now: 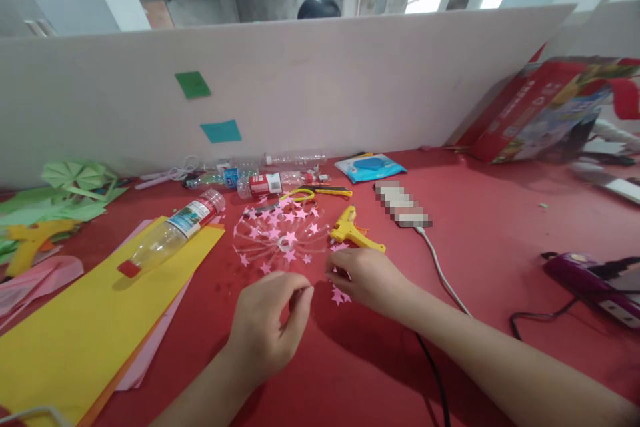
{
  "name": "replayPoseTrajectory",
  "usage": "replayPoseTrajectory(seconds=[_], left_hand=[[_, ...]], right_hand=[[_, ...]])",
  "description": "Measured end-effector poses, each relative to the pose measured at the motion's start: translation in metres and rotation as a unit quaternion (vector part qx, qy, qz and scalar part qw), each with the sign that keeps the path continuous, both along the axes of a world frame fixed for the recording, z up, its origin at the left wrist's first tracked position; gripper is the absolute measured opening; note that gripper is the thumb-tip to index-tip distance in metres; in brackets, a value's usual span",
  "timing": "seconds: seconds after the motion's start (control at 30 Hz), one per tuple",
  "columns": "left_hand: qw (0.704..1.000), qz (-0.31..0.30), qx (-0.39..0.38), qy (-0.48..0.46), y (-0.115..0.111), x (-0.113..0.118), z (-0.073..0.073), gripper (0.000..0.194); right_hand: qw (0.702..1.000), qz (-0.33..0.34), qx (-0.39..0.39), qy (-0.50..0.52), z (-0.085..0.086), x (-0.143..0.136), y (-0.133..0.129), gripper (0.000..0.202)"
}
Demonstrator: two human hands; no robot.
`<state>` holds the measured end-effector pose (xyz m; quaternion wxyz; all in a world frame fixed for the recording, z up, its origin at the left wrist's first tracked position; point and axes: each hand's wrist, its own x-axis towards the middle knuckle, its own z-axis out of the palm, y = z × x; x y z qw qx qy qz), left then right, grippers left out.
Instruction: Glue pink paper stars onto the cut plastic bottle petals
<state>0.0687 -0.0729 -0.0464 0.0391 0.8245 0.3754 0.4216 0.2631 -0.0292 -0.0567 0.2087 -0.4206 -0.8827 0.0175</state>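
The left hand (273, 327) is hanging apart from the right hand (370, 278), which is hovering by loose pink stars (339, 295); whether either is gripping anything, I cannot tell. Beyond, nearer the left hand, a star-dotted plastic piece (285, 242) is spreading sideways across the desk (500, 233)

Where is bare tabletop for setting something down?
Right side, between white cable and purple power strip; a smaller patch lies between the left hand and paper stack. Crowded: around pink stars, bottles, and glue gun near the right hand.
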Motion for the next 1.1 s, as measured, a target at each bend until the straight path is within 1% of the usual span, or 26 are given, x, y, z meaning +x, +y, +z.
replayPoseTrajectory(seconds=[0.07,0.1,0.17,0.27,0.37,0.47,0.57,0.63,0.7,0.77,0.83,0.87,0.9,0.93,0.97,1.0,1.03,1.07,1.1], left_hand=[[1.000,-0.016,-0.020,-0.003,-0.002,0.003,0.000,0.014],[0.999,-0.023,-0.043,-0.008,-0.003,0.005,0.000,0.016],[0.992,-0.042,-0.117,-0.031,-0.005,0.008,0.000,0.025],[0.967,-0.065,-0.232,-0.084,-0.008,0.011,0.001,0.036],[0.944,-0.057,-0.295,-0.139,-0.009,0.011,0.001,0.035],[0.933,-0.055,-0.318,-0.160,-0.008,0.010,0.001,0.034],[0.940,-0.060,-0.309,-0.134,-0.006,0.010,0.002,0.035],[0.947,-0.058,-0.296,-0.113,-0.005,0.010,0.002,0.036],[0.950,-0.053,-0.289,-0.105,-0.005,0.010,0.002,0.036],[0.947,-0.047,-0.296,-0.117,-0.004,0.011,0.001,0.033],[0.940,-0.043,-0.310,-0.133,-0.004,0.011,0.000,0.029],[0.938,-0.042,-0.314,-0.140,-0.004,0.011,0.000,0.027],[0.937,-0.039,-0.315,-0.145,-0.005,0.011,0.000,0.027],[0.938,-0.035,-0.312,-0.150,-0.005,0.010,0.000,0.027],[0.938,-0.033,-0.307,-0.155,-0.005,0.009,0.000,0.028],[0.939,-0.031,-0.302,-0.164,-0.005,0.008,0.001,0.028],[0.939,-0.030,-0.295,-0.173,-0.005,0.006,0.001,0.028],[0.940,-0.030,-0.288,-0.182,-0.004,0.005,0.001,0.028],[0.941,-0.030,-0.278,-0.190,-0.004,0.003,0.002,0.028]], right_hand=[[0.993,0.045,0.032,0.105,0.007,0.000,-0.008,0.013],[0.983,0.070,0.055,0.161,0.010,-0.001,-0.013,0.013],[0.961,0.111,0.097,0.233,0.014,-0.004,-0.022,0.012],[0.949,0.151,0.133,0.244,0.015,-0.009,-0.031,0.015],[0.948,0.174,0.123,0.237,0.014,-0.012,-0.034,0.023],[0.947,0.169,0.062,0.267,0.013,-0.013,-0.034,0.025],[0.943,0.130,-0.026,0.306,0.015,-0.014,-0.032,0.017],[0.937,0.093,-0.101,0.322,0.017,-0.015,-0.030,0.011],[0.919,0.065,-0.187,0.341,0.020,-0.016,-0.030,0.010],[0.893,0.050,-0.261,0.363,0.022,-0.018,-0.031,0.009],[0.874,0.048,-0.301,0.378,0.024,-0.019,-0.031,0.008],[0.873,0.050,-0.307,0.377,0.025,-0.018,-0.031,0.008],[0.878,0.048,-0.299,0.369,0.025,-0.017,-0.029,0.010],[0.892,0.039,-0.276,0.356,0.025,-0.014,-0.026,0.011],[0.913,0.018,-0.239,0.331,0.024,-0.010,-0.021,0.011],[0.936,-0.016,-0.189,0.297,0.023,-0.004,-0.014,0.012],[0.957,-0.066,-0.131,0.251,0.021,0.002,-0.006,0.012],[0.973,-0.118,-0.080,0.183,0.018,0.009,0.003,0.013],[0.978,-0.176,-0.043,0.101,0.015,0.016,0.011,0.015]])
